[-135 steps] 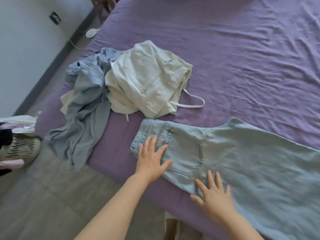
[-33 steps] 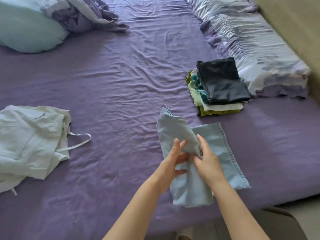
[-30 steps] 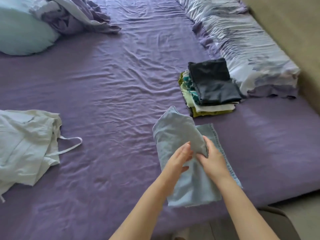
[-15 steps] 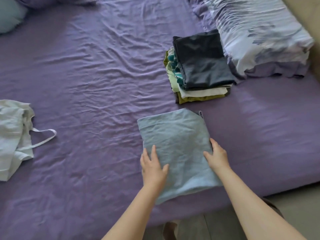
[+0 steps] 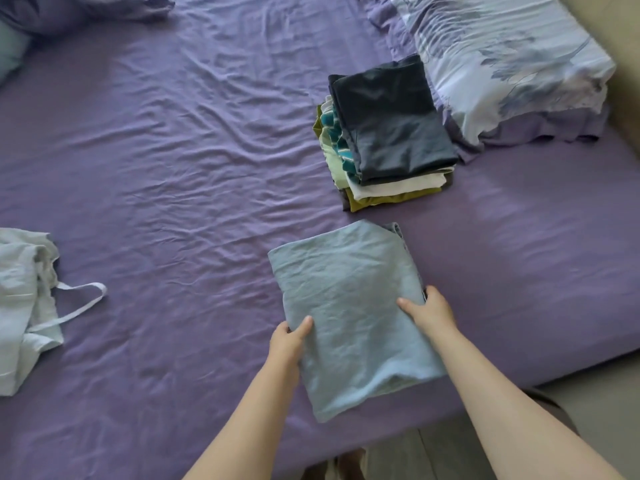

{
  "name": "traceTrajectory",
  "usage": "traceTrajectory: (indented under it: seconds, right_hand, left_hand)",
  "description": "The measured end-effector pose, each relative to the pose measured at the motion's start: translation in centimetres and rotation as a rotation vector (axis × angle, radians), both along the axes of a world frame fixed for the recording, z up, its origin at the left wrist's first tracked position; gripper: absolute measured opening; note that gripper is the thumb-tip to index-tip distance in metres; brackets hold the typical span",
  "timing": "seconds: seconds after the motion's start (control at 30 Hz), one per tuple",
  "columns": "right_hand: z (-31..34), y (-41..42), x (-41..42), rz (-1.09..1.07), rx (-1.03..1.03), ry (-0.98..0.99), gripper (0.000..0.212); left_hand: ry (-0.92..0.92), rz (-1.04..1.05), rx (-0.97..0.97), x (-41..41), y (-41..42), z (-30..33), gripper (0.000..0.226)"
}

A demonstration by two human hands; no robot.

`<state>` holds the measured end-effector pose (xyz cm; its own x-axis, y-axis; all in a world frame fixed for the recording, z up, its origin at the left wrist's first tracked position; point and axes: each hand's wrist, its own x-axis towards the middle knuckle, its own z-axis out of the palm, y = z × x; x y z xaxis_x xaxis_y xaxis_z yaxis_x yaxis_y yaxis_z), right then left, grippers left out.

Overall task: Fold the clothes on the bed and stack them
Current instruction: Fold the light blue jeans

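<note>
Purple bedsheet [image 5: 173, 168] is creased; folded jeans [image 5: 346, 306] are pinched at both edges by left hand [image 5: 289, 341] and right hand [image 5: 429, 311], so unfolding is risked when lifted onto the stack [image 5: 388, 133].

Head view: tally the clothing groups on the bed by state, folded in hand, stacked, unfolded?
Folded in hand: 1, the light blue jeans, gripped by the left hand and right hand
Stacked: 1 pile, the folded stack
Unfolded: 1, the white garment
Total: 3

Folded jeans [image 5: 349, 306] before the stack [image 5: 388, 133]; unfolded garment [image 5: 24, 306] far left
</note>
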<state>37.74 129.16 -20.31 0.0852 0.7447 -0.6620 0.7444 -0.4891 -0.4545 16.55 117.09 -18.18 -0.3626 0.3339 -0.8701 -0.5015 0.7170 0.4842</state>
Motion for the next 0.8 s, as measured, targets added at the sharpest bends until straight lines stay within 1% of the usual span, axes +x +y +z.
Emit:
traceTrajectory:
  seconds: [0.07, 0.17, 0.37, 0.5, 0.63, 0.7, 0.8]
  right_hand:
    - [0.7, -0.2, 0.0, -0.041, 0.018, 0.045, 0.036]
    - [2.2, -0.3, 0.6, -0.064, 0.038, 0.035, 0.040]
    - [5.9, 0.9, 4.8, -0.139, 0.140, -0.023, 0.043]
    - [7.8, 3.3, 9.5, -0.199, 0.197, -0.059, 0.038]
    - [8.1, 6.7, 14.9, -0.230, 0.245, -0.065, 0.034]
    - [8.0, 8.5, 17.7, -0.225, 0.255, -0.078, 0.032]
    - [7.8, 11.2, 21.7, -0.210, 0.264, -0.104, 0.035]
  left_hand:
    - [0.003, 0.001, -0.010, 0.0, 0.0, 0.6, 0.033]
    - [-0.015, -0.043, -0.009, 0.4, 0.4, 1.9, 0.031]
    - [-0.066, -0.246, 0.059, 3.2, 2.5, 4.5, 0.027]
    - [-0.105, -0.331, 0.110, 7.4, 5.7, 5.5, 0.026]
    - [-0.127, -0.389, 0.141, 12.7, 9.4, 5.3, 0.022]
    - [-0.125, -0.397, 0.152, 15.5, 11.5, 5.1, 0.023]
    - [-0.107, -0.389, 0.156, 19.5, 14.6, 5.0, 0.024]
